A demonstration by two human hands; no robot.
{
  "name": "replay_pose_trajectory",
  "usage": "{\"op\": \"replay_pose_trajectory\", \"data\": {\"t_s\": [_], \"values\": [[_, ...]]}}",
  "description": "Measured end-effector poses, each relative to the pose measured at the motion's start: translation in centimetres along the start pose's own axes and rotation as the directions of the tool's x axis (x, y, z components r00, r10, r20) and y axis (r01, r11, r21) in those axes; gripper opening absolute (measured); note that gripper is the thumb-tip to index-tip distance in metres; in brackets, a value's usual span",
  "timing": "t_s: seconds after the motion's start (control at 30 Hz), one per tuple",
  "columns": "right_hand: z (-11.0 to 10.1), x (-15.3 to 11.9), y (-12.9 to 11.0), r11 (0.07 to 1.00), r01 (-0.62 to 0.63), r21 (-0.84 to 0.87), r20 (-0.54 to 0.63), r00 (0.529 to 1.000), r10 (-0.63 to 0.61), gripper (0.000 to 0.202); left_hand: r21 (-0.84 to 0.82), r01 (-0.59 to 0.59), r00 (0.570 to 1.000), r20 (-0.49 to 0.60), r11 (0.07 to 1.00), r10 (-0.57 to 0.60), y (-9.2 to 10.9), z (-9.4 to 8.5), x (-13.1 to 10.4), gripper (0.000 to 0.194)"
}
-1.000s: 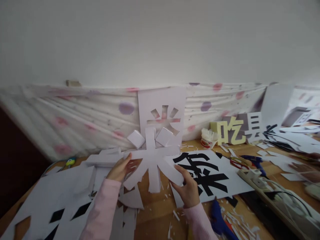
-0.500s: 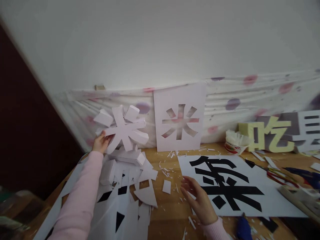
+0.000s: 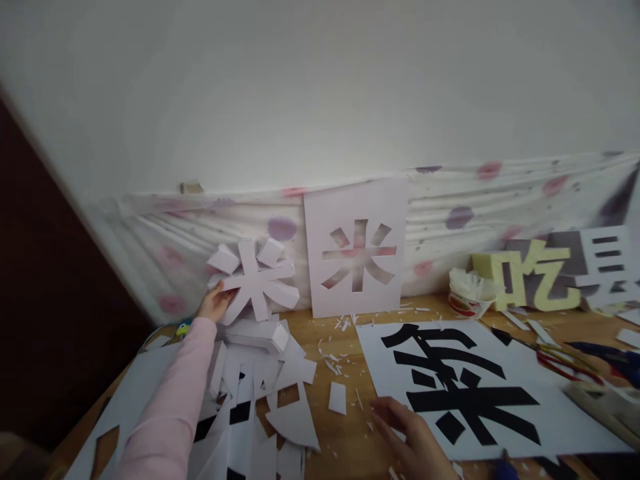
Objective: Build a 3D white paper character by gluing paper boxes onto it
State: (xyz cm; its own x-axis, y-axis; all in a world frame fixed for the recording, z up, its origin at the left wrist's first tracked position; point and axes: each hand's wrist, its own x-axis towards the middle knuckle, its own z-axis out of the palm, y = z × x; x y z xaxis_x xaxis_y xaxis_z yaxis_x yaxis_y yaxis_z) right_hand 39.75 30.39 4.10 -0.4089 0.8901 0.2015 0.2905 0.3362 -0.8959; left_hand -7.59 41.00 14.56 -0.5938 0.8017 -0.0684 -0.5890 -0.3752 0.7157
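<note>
My left hand (image 3: 216, 301) grips the left side of a white three-dimensional paper character (image 3: 256, 280), shaped like 米, and holds it upright above the paper pile, close to the plastic-covered wall. Below it lies a white paper box-like piece (image 3: 257, 333) on the cut sheets (image 3: 293, 417). My right hand (image 3: 407, 427) hovers low over the table, fingers loosely bent and apart, with nothing in it. Nearest to it is a white sheet with a black character (image 3: 373, 357). A white board with a 米-shaped cutout (image 3: 356, 200) leans on the wall.
On the right stand a yellow three-dimensional character (image 3: 543, 277), a white cutout character (image 3: 607, 267) and a bowl of paper scraps (image 3: 470, 297). Scissors (image 3: 570, 365) and a blue-handled tool (image 3: 607, 357) lie in front. Small trimmings (image 3: 333, 363) litter the wooden table.
My left hand has carried the white character slightly right and set it nearer the wall and the pile. My right hand sits lower in view, still free. The view has shifted a little.
</note>
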Motion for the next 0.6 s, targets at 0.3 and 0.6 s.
{"op": "replay_pose_trajectory", "data": {"t_s": [0.3,0.6], "values": [[-0.2,-0.4,0.5,0.998,0.005,-0.066,-0.021,1.000,-0.006,0.036,0.048,-0.011,0.997,-0.069,0.999,0.014,3.0,-0.8,-0.6,0.029],[-3.7,-2.9,-8.8,0.942,0.177,-0.287,-0.219,0.945,-0.244,0.033,0.156,-0.089,0.995,-0.029,0.984,0.095,3.2,-0.5,-2.0,0.029]]}}
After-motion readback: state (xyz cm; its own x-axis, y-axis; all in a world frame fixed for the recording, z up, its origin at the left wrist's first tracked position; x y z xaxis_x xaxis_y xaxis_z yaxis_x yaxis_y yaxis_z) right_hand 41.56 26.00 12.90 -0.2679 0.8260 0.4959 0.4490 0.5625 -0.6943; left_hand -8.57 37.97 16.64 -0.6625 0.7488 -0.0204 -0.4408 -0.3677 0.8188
